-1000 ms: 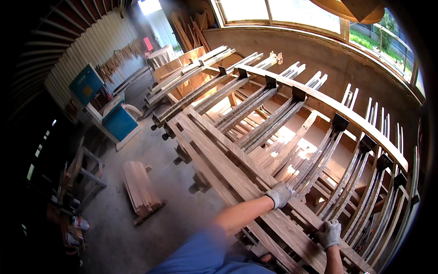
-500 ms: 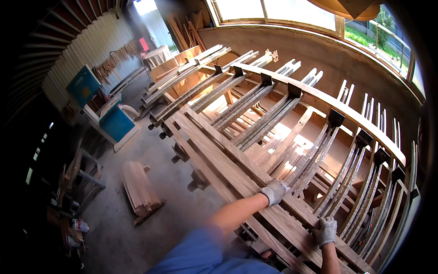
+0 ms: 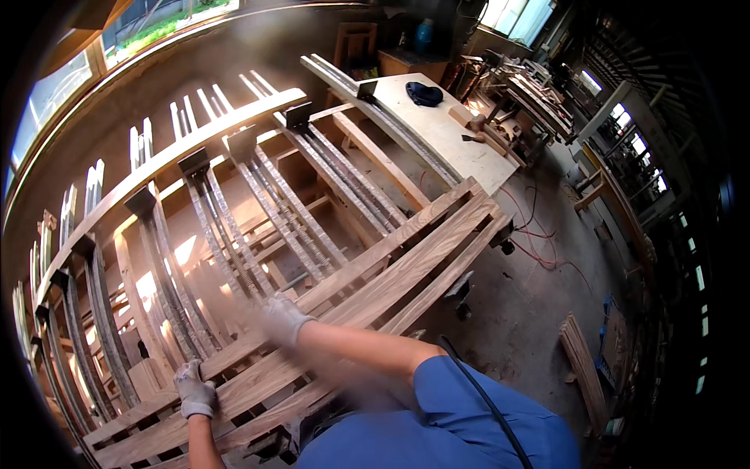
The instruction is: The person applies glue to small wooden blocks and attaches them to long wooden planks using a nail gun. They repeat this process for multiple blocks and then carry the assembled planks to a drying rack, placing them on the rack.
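Note:
Long wooden boards (image 3: 406,270) lie side by side along the near edge of a clamp rack, with dark gaps between them. My left hand (image 3: 194,388), in a pale work glove, is closed over the farthest board (image 3: 344,293), its fingers at the far edge. Farther right along this board is my right hand (image 3: 285,320), gloved too. Motion smears it, so its fingers cannot be made out clearly. Beyond the boards, metal bar clamps (image 3: 344,176) with threaded rods run away from me, under a long wooden beam (image 3: 187,144) with dark metal plates along it.
A pale tabletop (image 3: 437,129) with a dark blue cloth item (image 3: 424,94) stands past the rack's right end. Red hoses (image 3: 539,234) trail over the floor. A stack of wood strips (image 3: 584,371) lies at the lower right. A black cord (image 3: 488,402) crosses my blue sleeve.
My view has swung to the right, from the rack's left end to its right end. Both hands stay at the farthest board; the right one is now blurred.

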`<state>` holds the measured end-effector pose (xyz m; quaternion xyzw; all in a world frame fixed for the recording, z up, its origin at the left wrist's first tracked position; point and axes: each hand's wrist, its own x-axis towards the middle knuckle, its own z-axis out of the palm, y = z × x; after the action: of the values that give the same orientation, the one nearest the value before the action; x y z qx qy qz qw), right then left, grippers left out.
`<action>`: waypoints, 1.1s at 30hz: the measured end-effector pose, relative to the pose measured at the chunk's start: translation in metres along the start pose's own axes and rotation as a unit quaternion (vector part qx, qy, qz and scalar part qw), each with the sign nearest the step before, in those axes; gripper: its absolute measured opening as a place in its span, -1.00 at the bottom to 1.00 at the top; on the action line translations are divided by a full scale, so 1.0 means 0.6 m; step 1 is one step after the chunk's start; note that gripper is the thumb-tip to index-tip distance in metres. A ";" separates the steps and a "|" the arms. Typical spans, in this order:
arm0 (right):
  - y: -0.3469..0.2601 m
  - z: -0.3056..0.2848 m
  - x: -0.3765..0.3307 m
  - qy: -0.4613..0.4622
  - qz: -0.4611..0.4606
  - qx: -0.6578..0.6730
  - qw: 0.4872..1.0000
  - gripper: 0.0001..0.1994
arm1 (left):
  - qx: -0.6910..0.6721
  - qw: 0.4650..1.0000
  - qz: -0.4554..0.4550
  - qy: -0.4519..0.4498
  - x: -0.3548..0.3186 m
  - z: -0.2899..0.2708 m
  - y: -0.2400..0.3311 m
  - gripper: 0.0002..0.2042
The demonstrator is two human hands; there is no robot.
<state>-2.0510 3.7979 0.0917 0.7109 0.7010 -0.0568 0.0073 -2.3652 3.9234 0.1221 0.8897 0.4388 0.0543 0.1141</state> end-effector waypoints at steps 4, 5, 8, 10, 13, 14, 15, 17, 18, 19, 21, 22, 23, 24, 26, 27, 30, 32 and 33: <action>0.003 0.024 -0.023 0.024 0.059 0.080 0.995 -0.79 | 0.016 1.000 0.016 -0.017 0.009 0.013 -0.007 -0.51; 0.000 0.010 -0.029 0.014 0.066 0.117 0.991 -0.78 | 0.020 0.999 0.011 -0.028 0.008 0.015 -0.015 -0.50; -0.010 0.022 -0.039 0.076 0.054 0.081 0.992 -0.78 | 0.033 0.998 0.012 -0.050 0.010 0.020 -0.031 -0.46; -0.017 -0.002 -0.039 0.047 0.052 0.071 0.995 -0.78 | 0.039 0.999 0.009 -0.036 0.001 0.026 -0.046 -0.47; -0.012 0.002 -0.036 0.037 0.050 0.070 0.996 -0.77 | 0.035 0.999 0.006 -0.038 0.006 0.026 -0.042 -0.49; -0.007 0.011 -0.034 0.044 0.047 0.077 0.995 -0.77 | 0.026 0.999 0.009 -0.037 0.009 0.024 -0.037 -0.49; -0.006 0.012 -0.030 0.035 0.044 0.073 0.996 -0.76 | 0.019 0.999 0.008 -0.035 0.008 0.020 -0.035 -0.50; -0.003 0.013 -0.024 0.016 0.039 0.065 0.997 -0.73 | 0.026 0.999 0.017 -0.036 0.004 0.010 -0.027 -0.51; -0.004 0.008 -0.023 0.012 0.032 0.067 0.997 -0.71 | 0.030 0.999 0.022 -0.037 0.005 0.007 -0.025 -0.51; -0.006 0.002 -0.022 0.008 0.026 0.068 0.997 -0.70 | 0.033 0.999 0.028 -0.030 0.005 0.009 -0.032 -0.51; -0.011 -0.004 -0.023 0.012 0.017 0.074 0.997 -0.66 | 0.041 0.998 0.038 -0.017 -0.001 0.015 -0.046 -0.52; -0.015 -0.006 -0.025 0.021 0.015 0.077 0.997 -0.65 | 0.040 0.998 0.034 -0.026 -0.001 0.014 -0.047 -0.52; -0.018 -0.006 -0.027 0.030 0.013 0.080 0.996 -0.63 | 0.040 0.998 0.030 -0.034 -0.001 0.012 -0.047 -0.53; -0.017 -0.008 -0.028 0.023 0.014 0.082 0.996 -0.64 | 0.041 0.998 0.028 -0.043 0.001 0.007 -0.045 -0.53; -0.014 -0.012 -0.028 0.009 0.017 0.086 0.996 -0.66 | 0.046 0.998 0.027 -0.041 -0.002 0.004 -0.037 -0.52; -0.011 -0.004 -0.028 0.019 0.020 0.091 0.995 -0.68 | 0.045 0.998 0.026 -0.040 -0.004 0.006 -0.035 -0.52; -0.001 0.021 -0.027 0.046 0.029 0.111 0.992 -0.70 | 0.033 0.998 0.055 -0.013 0.001 0.020 -0.036 -0.50; 0.001 0.024 -0.031 0.062 0.035 0.131 0.989 -0.68 | 0.037 0.998 0.056 -0.013 -0.002 0.024 -0.035 -0.50; 0.001 0.020 -0.030 0.050 0.031 0.112 0.992 -0.70 | 0.039 0.998 0.057 -0.010 0.001 0.021 -0.030 -0.50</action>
<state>-2.0512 3.7788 0.0811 0.7307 0.6671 -0.0993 -0.1054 -2.3761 3.9323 0.1053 0.9174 0.3881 0.0351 0.0807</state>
